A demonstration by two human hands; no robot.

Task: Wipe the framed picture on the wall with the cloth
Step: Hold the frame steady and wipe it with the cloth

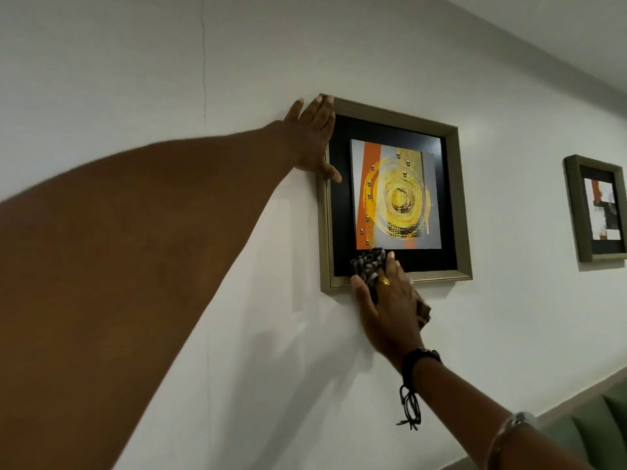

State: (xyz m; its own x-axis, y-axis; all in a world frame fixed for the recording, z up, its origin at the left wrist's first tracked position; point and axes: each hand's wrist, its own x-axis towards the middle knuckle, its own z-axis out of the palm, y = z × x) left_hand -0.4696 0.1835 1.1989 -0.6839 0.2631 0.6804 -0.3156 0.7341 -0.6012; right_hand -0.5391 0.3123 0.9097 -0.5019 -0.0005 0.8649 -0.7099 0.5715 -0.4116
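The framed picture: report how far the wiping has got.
Done: nothing the view can prove; the glass shows no clear wiped trace. In hand: the left hand steadies the framed picture at its top-left corner; the right hand presses the cloth on the bottom edge. Left: likely the upper glass and frame sides.

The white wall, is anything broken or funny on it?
Yes. A thin dark crack runs down the white wall, left of the gold-framed yellow swirl picture. Otherwise nothing looks broken.
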